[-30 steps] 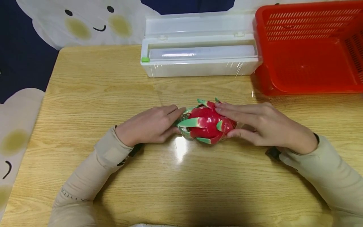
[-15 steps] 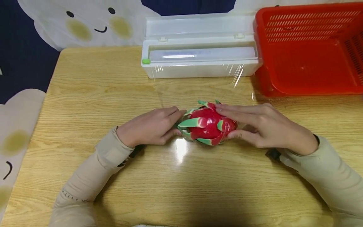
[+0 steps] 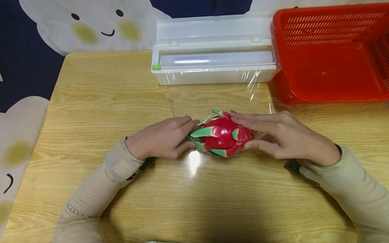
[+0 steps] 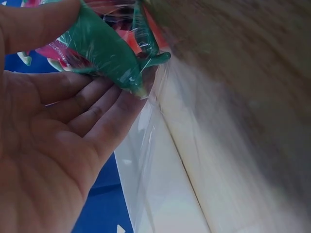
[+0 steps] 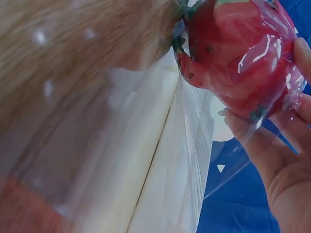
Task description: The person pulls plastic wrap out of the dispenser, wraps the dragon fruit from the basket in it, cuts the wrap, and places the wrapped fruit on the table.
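Note:
A red dragon fruit (image 3: 223, 135) with green-tipped scales lies between my two hands at the middle of the table. Clear cling film (image 5: 192, 131) covers it and stretches back as a sheet toward the white dispenser box (image 3: 215, 77). My left hand (image 3: 165, 136) holds the leafy left end, thumb on the near side and fingers at the far side. In the left wrist view, that hand's fingers lie behind the green scales (image 4: 104, 46). My right hand (image 3: 282, 135) grips the rounded right end, fingers over the top and thumb low in front.
A film roll (image 3: 215, 59) sits inside the dispenser, whose lid stands raised. To its right is a red plastic basket (image 3: 331, 96) with slotted walls. All of it rests on a wood-grain table (image 3: 121, 84) before a cloud-print cloth (image 3: 97, 20).
The dragon fruit has shifted very slightly toward me, both hands staying on it. More shiny creases show in the film in front of the dispenser.

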`<state>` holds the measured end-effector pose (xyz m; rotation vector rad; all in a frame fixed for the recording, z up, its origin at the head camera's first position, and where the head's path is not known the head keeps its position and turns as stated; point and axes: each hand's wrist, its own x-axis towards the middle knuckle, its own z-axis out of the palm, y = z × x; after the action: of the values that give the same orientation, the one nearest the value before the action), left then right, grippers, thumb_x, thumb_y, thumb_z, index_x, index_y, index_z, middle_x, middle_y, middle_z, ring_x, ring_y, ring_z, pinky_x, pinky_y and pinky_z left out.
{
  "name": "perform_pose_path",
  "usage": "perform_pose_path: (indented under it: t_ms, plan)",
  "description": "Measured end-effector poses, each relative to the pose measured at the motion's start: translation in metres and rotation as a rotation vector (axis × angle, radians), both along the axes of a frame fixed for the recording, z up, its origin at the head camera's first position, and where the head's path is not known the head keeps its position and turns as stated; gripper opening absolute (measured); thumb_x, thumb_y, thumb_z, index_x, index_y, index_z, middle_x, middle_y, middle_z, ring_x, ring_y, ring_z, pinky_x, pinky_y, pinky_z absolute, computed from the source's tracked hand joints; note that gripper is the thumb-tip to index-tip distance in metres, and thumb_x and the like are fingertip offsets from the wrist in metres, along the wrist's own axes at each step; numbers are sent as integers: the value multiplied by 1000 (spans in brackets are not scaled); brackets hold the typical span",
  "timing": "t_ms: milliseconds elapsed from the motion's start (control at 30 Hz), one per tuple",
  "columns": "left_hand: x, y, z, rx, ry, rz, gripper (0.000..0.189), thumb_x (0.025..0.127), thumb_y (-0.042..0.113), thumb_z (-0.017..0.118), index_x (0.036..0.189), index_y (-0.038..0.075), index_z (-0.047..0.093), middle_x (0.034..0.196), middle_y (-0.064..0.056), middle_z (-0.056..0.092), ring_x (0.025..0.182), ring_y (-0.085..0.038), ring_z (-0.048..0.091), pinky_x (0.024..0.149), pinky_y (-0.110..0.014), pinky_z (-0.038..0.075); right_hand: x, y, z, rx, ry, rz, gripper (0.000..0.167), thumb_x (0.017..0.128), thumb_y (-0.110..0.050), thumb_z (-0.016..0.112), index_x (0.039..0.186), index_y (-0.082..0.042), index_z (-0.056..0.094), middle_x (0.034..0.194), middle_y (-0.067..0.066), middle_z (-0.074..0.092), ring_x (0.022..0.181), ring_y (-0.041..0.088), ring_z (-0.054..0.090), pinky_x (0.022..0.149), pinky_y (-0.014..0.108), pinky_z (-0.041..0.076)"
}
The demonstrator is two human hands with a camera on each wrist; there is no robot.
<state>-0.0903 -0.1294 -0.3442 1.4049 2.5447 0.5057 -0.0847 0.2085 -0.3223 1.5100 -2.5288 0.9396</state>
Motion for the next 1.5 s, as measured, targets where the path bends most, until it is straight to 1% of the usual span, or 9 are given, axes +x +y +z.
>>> perform_pose_path:
  t_ms: [67,167,467,633,700,1000,1167,1333,1500]
  plan:
    - [0,0,0,5,-4,1,51,99,27,66,135,-8,57,108,-9,68,93,-17,66,90,-36,62,0,-1,0,-20,-4,10,60,93,-41,76,140,-5,64,141,14,67,97,25,79,62,7,50]
    - [1,0,0,10,-9,-2,49,99,27,67,133,-7,58,106,-8,67,91,-16,64,88,-35,62,0,-1,0,-23,-28,10,60,96,-45,71,139,-5,65,141,15,67,90,22,78,52,4,38]
    - [1,1,-1,12,-29,-3,44,99,25,66,130,-5,58,102,-6,66,88,-14,62,85,-34,61,1,1,2,2,-51,-3,59,92,-38,78,140,-6,64,141,15,67,91,21,78,53,5,41]
    - [2,2,1,2,-39,-1,45,99,25,66,131,-5,58,104,-7,66,89,-14,62,87,-34,61,1,1,3,19,-54,-11,61,88,-32,83,140,-7,64,141,13,67,109,32,76,61,9,52]
    - [3,2,2,-5,-47,2,45,99,26,66,131,-5,58,104,-6,66,89,-14,62,86,-33,61,2,1,4,24,-62,-16,61,87,-30,84,140,-7,65,141,13,67,109,32,76,60,9,51]
    - [3,3,2,-22,-59,5,46,99,27,66,132,-4,58,105,-6,66,90,-14,63,86,-34,61,2,2,3,16,-88,-10,59,86,-28,85,138,-5,66,138,17,68,79,9,72,50,3,36]
    - [4,2,2,-28,-66,11,49,99,27,66,135,-6,56,111,-9,68,96,-17,66,92,-36,61,1,2,2,7,-90,-8,58,87,-28,84,136,-4,67,137,18,69,75,7,69,49,3,32]
    - [4,1,1,-21,-50,14,49,99,27,66,135,-5,56,114,-11,68,103,-21,67,97,-39,60,0,1,1,-9,-89,-3,58,89,-32,82,136,-3,66,136,18,69,59,-3,47,48,2,30]
    - [2,1,-1,-8,-7,6,46,99,30,67,131,-3,60,116,-11,68,107,-23,65,101,-38,57,-1,0,0,-26,-89,-4,59,89,-32,82,137,-3,66,135,17,70,61,-3,49,48,3,33]
